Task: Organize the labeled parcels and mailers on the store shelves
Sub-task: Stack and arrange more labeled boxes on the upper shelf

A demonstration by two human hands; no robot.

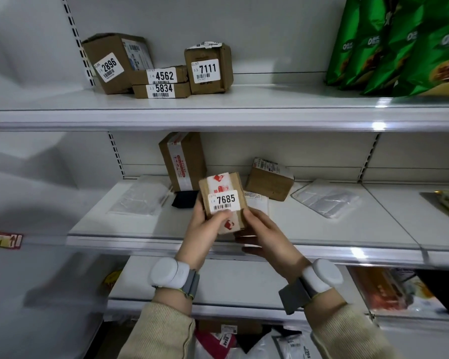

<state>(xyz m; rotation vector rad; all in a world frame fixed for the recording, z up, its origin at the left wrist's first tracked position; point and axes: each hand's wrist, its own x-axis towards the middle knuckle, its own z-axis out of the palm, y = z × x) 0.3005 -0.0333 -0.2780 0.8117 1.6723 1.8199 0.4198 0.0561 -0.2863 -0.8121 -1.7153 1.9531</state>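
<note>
White store shelving filled my view, with the upper shelf carrying 4 labelled boxes at 11 o'clock. At centre, both my left hand and right hand clasped the 7685 parcel above the middle shelf, fingers wrapped round its lower half. My left thumb overlapped the barcode, so I might have misread it. Lifting toward 7111, I could have knocked the leaning, possibly unstable, taped box at 12 o'clock.
</note>
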